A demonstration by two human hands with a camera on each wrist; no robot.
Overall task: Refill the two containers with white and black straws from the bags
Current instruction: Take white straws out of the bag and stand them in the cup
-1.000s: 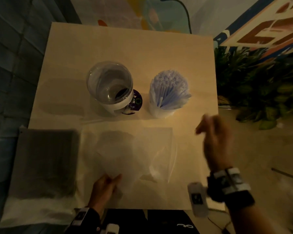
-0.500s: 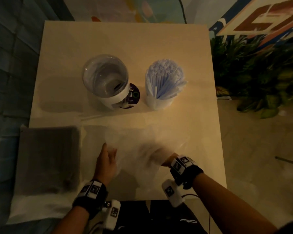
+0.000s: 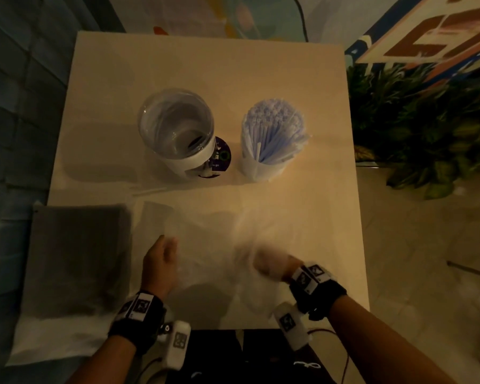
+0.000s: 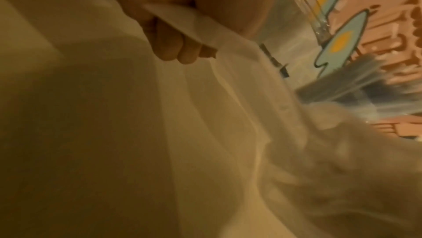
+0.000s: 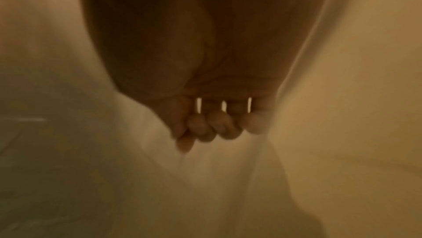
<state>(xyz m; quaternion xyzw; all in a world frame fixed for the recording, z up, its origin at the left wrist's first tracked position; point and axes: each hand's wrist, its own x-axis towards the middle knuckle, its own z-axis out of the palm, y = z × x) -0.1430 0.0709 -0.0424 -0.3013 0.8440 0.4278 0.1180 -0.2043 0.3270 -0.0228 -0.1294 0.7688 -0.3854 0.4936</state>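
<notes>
left hand [image 3: 161, 263] pinching thin clear plastic bag [image 3: 205, 245] | right hand [image 3: 272, 264] curling fingers into same bag | clear empty container [image 3: 178, 134] standing beside white-straw-filled container [image 3: 272, 139]

clear container [image 3: 176, 128]: upright, empty | second container [image 3: 272, 139]: full of white straws | clear bag [image 3: 214, 245]: empty, crumpled, tabletop front | black-straw bag [image 3: 78, 259]: flat, front-left
</notes>
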